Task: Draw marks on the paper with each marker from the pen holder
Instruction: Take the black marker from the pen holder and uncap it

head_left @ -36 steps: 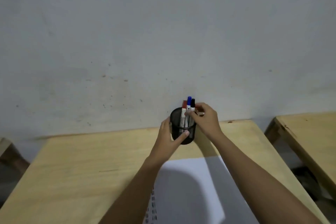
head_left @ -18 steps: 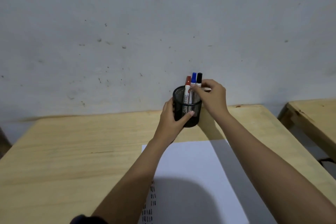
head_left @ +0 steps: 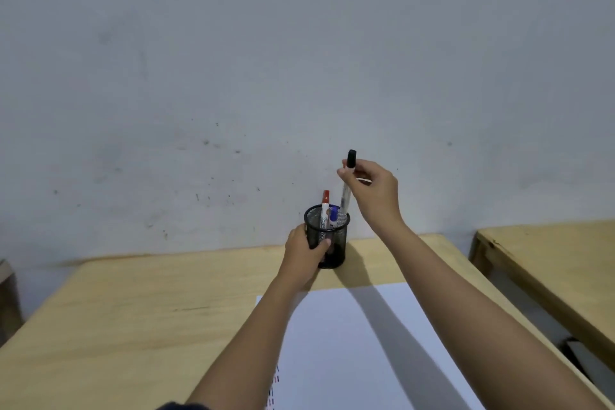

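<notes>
head view | right hand (head_left: 372, 190) pinches black marker (head_left: 346, 196), tip near holder (head_left: 327, 236) rim, may snag | left hand (head_left: 304, 251) wrapped round holder, steadying

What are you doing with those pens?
The right hand is lifting the black-capped marker out of the mesh pen holder, its lower end just at the rim. The left hand grips the holder to steady it on the wooden table. A red marker and a blue marker sit inside. The paper in front has small dashes near its left edge.
</notes>
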`<action>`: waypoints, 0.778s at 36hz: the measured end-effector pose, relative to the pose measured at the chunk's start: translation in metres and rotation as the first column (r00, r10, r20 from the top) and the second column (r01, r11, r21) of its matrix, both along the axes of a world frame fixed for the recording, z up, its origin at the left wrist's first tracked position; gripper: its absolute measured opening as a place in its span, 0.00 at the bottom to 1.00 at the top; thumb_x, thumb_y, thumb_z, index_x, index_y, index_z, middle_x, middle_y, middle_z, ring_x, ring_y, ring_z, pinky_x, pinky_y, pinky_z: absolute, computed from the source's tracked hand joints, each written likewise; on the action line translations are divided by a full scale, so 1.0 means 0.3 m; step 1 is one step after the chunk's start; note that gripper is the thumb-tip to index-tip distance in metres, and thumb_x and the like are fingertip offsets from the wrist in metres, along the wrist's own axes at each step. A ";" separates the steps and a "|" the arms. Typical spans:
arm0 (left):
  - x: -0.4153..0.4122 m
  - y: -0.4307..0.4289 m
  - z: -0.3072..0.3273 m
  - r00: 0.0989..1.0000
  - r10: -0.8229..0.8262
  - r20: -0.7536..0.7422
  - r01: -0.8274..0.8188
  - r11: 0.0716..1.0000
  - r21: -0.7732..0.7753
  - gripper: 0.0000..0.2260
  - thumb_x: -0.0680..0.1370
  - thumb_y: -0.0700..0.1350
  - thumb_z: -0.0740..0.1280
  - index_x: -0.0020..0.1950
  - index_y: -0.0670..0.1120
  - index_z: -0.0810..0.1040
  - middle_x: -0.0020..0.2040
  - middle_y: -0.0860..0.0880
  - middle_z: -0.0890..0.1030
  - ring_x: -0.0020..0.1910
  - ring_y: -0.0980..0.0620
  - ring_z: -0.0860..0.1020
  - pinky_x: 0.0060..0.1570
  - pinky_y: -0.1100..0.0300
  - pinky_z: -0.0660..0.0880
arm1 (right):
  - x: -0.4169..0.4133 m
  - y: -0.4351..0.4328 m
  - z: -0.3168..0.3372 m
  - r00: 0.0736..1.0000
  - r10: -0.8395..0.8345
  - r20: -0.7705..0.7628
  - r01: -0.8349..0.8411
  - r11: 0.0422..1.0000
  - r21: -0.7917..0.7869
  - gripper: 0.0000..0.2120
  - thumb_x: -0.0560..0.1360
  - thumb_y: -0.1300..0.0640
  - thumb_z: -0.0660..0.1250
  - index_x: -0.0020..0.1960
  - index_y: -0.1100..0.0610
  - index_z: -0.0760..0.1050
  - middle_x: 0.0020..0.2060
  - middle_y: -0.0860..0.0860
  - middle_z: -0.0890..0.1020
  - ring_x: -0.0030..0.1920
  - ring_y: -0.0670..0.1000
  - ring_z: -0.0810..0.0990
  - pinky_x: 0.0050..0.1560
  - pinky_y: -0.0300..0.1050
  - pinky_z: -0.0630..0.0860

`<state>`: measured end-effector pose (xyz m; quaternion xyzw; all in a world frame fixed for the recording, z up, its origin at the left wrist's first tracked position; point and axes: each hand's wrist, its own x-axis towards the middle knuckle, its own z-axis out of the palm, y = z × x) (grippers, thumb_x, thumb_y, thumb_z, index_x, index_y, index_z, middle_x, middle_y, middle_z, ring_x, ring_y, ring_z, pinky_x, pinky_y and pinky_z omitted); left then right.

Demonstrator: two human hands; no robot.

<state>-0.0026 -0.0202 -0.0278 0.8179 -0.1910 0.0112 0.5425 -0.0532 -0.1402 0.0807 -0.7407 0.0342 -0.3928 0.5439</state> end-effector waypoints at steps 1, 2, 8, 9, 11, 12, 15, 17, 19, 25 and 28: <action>-0.013 0.006 0.014 1.000 0.010 0.010 -0.010 1.000 0.012 0.13 0.74 0.43 0.68 0.57 0.42 0.73 0.53 0.48 0.73 0.52 0.51 0.72 0.41 0.71 0.65 | -0.017 0.006 0.011 1.000 -0.001 0.014 0.001 1.000 -0.022 0.07 0.73 0.59 0.70 0.50 0.58 0.81 0.47 0.53 0.81 0.45 0.47 0.79 0.45 0.26 0.73; -0.027 0.013 0.029 1.000 0.012 0.015 -0.013 1.000 0.014 0.12 0.75 0.43 0.68 0.56 0.42 0.73 0.52 0.49 0.73 0.53 0.51 0.72 0.45 0.67 0.65 | -0.037 0.012 0.022 1.000 0.001 0.028 0.001 0.999 -0.050 0.07 0.73 0.59 0.69 0.50 0.59 0.81 0.47 0.53 0.80 0.44 0.47 0.79 0.45 0.25 0.73; -0.123 0.098 0.176 0.999 0.010 0.045 0.000 0.980 -0.201 0.16 0.76 0.38 0.65 0.64 0.40 0.72 0.52 0.48 0.76 0.50 0.53 0.74 0.50 0.66 0.73 | -0.150 0.049 0.050 0.999 0.051 0.013 -0.044 0.945 -0.324 0.10 0.72 0.63 0.69 0.52 0.61 0.81 0.42 0.53 0.75 0.40 0.41 0.76 0.46 0.24 0.71; -0.140 0.117 0.203 0.997 0.010 0.077 0.009 0.971 -0.240 0.16 0.76 0.38 0.65 0.64 0.39 0.72 0.53 0.47 0.77 0.51 0.53 0.75 0.49 0.71 0.72 | -0.166 0.056 0.047 0.998 0.060 -0.010 -0.060 0.929 -0.366 0.11 0.72 0.64 0.69 0.54 0.61 0.81 0.42 0.53 0.76 0.40 0.43 0.77 0.47 0.26 0.72; -0.174 0.154 0.251 0.992 -0.010 0.127 0.049 0.950 -0.307 0.12 0.77 0.41 0.65 0.61 0.42 0.75 0.53 0.45 0.80 0.51 0.52 0.77 0.53 0.68 0.74 | -0.196 0.069 0.037 0.995 0.062 -0.077 -0.091 0.881 -0.464 0.12 0.72 0.62 0.70 0.55 0.61 0.80 0.43 0.54 0.77 0.42 0.49 0.78 0.52 0.36 0.75; -0.190 0.172 0.269 0.991 -0.031 0.133 0.075 0.938 -0.339 0.10 0.77 0.42 0.65 0.59 0.44 0.76 0.51 0.45 0.81 0.51 0.51 0.78 0.56 0.62 0.75 | -0.208 0.075 0.028 0.992 0.059 -0.110 -0.107 0.854 -0.510 0.11 0.72 0.61 0.70 0.54 0.60 0.81 0.44 0.55 0.78 0.44 0.52 0.78 0.53 0.43 0.76; -0.239 0.216 0.304 0.981 -0.073 0.178 0.138 0.912 -0.386 0.06 0.78 0.46 0.63 0.51 0.48 0.78 0.43 0.48 0.81 0.46 0.50 0.79 0.56 0.53 0.76 | -0.239 0.102 -0.004 0.986 0.061 -0.153 -0.143 0.780 -0.609 0.11 0.73 0.61 0.69 0.55 0.58 0.81 0.45 0.57 0.78 0.45 0.54 0.77 0.50 0.48 0.75; -0.272 0.239 0.313 0.975 -0.078 0.209 0.150 0.922 -0.357 0.06 0.77 0.50 0.64 0.48 0.51 0.80 0.40 0.50 0.81 0.44 0.53 0.79 0.53 0.56 0.77 | -0.254 0.127 -0.020 0.984 0.050 -0.171 -0.154 0.726 -0.670 0.11 0.74 0.61 0.68 0.56 0.60 0.80 0.46 0.58 0.78 0.45 0.54 0.76 0.48 0.48 0.75; -0.305 0.258 0.310 0.966 -0.086 0.243 0.157 0.944 -0.290 0.04 0.76 0.48 0.67 0.45 0.51 0.81 0.39 0.52 0.82 0.41 0.59 0.79 0.47 0.64 0.76 | -0.262 0.148 -0.034 0.981 0.041 -0.190 -0.167 0.679 -0.714 0.11 0.74 0.60 0.68 0.55 0.60 0.80 0.44 0.57 0.75 0.43 0.54 0.74 0.46 0.46 0.72; -0.337 0.322 0.276 0.943 -0.041 0.329 0.092 0.986 -0.141 0.01 0.73 0.42 0.71 0.43 0.46 0.83 0.43 0.48 0.83 0.42 0.56 0.80 0.45 0.68 0.75 | -0.284 0.190 -0.062 0.971 0.053 -0.232 -0.211 0.637 -0.741 0.10 0.73 0.57 0.68 0.54 0.58 0.81 0.42 0.53 0.74 0.43 0.54 0.75 0.45 0.47 0.72; -0.347 0.351 0.271 0.955 -0.037 0.296 0.096 0.978 -0.187 0.02 0.73 0.41 0.71 0.42 0.47 0.82 0.39 0.53 0.83 0.39 0.62 0.80 0.44 0.70 0.74 | -0.299 0.195 -0.068 0.965 0.066 -0.254 -0.229 0.683 -0.694 0.11 0.72 0.52 0.69 0.51 0.56 0.81 0.43 0.53 0.78 0.43 0.52 0.76 0.45 0.47 0.72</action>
